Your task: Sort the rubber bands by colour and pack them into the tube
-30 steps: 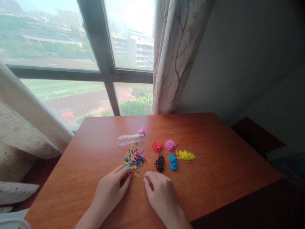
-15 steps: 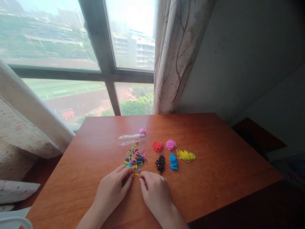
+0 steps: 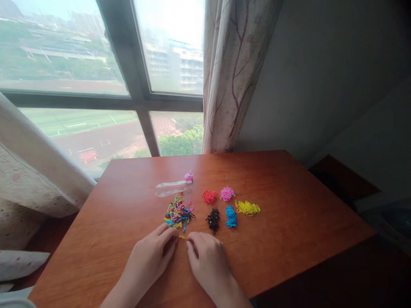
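Observation:
A small yellow rubber band (image 3: 182, 237) shows between my two hands, just above the table. My left hand (image 3: 156, 248) is closed in a pinch, its thumb and forefinger meeting at the left end of this band. Facing it, my right hand (image 3: 207, 256) has its fingertips pressed together close to the band's other end; whether they grip anything is hidden. Right beyond my left fingertips lies a mixed pile of coloured rubber bands (image 3: 179, 212). To its right are single-colour heaps: red bands (image 3: 209, 196), pink bands (image 3: 227, 193), black bands (image 3: 213, 220), blue bands (image 3: 230, 217) and yellow bands (image 3: 248, 208).
A clear plastic bag or sleeve (image 3: 170, 188) with a pink top (image 3: 189, 176) lies behind the mixed pile. The brown wooden table (image 3: 282, 252) meets a window and a curtain (image 3: 224, 85) at its far side. Its right edge slants toward a dark area.
The view has shifted slightly, so everything sits a little further left. Both hands keep their pinched pose, and less of the yellow rubber band shows between them.

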Available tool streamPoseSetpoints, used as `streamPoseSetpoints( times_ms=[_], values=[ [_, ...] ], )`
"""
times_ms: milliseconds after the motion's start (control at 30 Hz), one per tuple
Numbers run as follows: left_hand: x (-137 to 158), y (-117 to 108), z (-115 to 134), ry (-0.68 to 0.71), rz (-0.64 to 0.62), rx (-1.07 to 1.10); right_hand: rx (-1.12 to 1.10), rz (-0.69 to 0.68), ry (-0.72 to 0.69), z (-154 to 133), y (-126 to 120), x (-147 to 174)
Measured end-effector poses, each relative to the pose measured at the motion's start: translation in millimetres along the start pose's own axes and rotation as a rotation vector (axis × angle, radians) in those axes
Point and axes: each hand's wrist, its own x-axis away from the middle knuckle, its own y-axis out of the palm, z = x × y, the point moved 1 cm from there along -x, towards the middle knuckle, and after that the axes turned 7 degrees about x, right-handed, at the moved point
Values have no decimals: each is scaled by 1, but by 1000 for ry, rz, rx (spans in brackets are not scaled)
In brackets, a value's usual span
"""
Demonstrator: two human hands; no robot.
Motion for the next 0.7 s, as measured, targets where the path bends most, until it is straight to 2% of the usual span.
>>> streamPoseSetpoints(
  times_ms=[167, 233, 333, 400, 533, 700],
  values=[
    [-12, -8, 10, 42, 78, 40, -50, 11, -1, 6, -3, 9],
    [-27, -14, 24, 96, 91, 76, -53, 13, 13, 9, -4, 12],
    [-61, -16, 55, 181, 41, 79, -31, 7, 30, 11, -5, 15],
    [-88, -9, 79, 256, -47, 29, -2, -8, 37, 11, -5, 15],
    [-138, 17, 116, 357, -136, 9, 30, -44, 45, 12, -6, 14],
    [-174, 47, 135, 406, -209, -15, -10, -78, 56, 11, -10, 12]
  ],
)
